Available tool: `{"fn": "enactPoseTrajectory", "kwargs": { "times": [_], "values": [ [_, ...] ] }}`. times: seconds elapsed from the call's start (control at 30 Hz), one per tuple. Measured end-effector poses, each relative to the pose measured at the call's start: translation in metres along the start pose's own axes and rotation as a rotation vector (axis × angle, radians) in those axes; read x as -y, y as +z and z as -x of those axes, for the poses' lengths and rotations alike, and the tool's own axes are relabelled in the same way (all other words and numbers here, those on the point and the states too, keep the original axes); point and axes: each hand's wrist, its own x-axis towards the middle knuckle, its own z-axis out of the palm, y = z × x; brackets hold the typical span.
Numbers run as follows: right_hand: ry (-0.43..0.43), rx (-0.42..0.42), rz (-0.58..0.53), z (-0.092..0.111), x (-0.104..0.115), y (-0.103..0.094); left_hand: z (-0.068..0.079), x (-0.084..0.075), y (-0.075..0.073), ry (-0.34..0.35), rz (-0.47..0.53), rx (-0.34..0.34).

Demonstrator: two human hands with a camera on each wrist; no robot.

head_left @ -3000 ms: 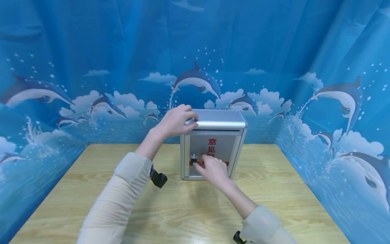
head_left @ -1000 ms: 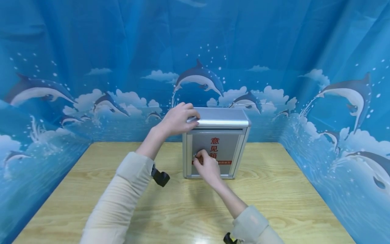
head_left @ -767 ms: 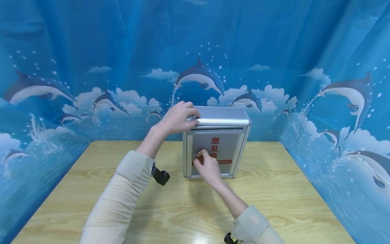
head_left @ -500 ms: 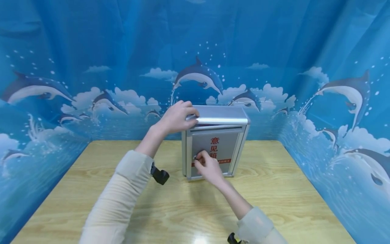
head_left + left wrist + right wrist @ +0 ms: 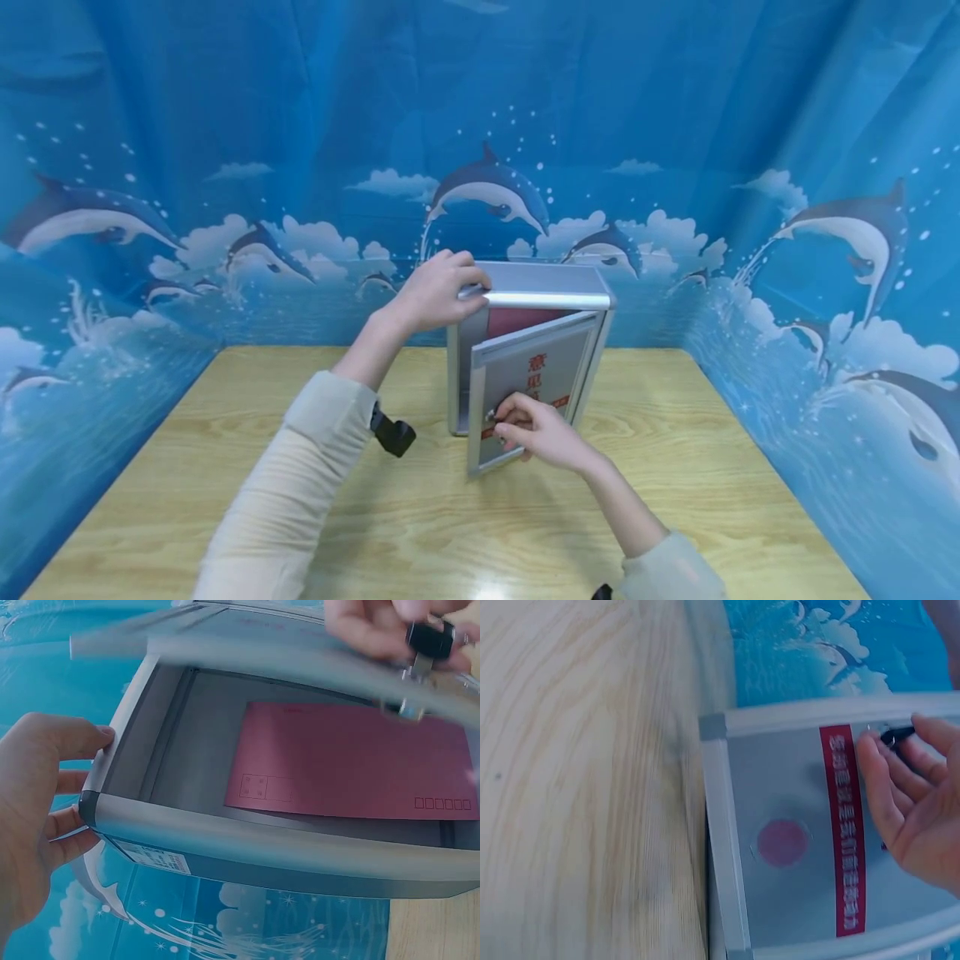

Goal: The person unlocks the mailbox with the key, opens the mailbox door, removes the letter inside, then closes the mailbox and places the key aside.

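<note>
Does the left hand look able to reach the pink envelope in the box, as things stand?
Probably yes, but the left hand would first have to let go of the box; the partly open door leaves a gap on that side to the envelope.

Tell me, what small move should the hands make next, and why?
Probably the right hand should swing the door wider: it pinches the key, the left hand holds the box at its top corner, and the part-open door partly hides the pink envelope inside.
</note>
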Motion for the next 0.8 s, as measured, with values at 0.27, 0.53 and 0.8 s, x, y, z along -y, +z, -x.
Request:
{"fn": "enactPoseTrajectory", "kwargs": {
  "times": [0.27, 0.53, 0.8],
  "values": [
    [-0.089, 0.185, -0.158, 0.025, -0.014, -0.020, 0.001, 0.001, -0.001, 0.004, 0.013, 0.006],
    [-0.206, 0.326, -0.309, 0.050, -0.034, -0.042, 0.002, 0.002, 0.001, 0.022, 0.025, -0.009],
    [-0.266, 0.373, -0.380, 0.069, -0.051, -0.056, 0.002, 0.002, 0.003, 0.016, 0.027, -0.019]
  ]
}}
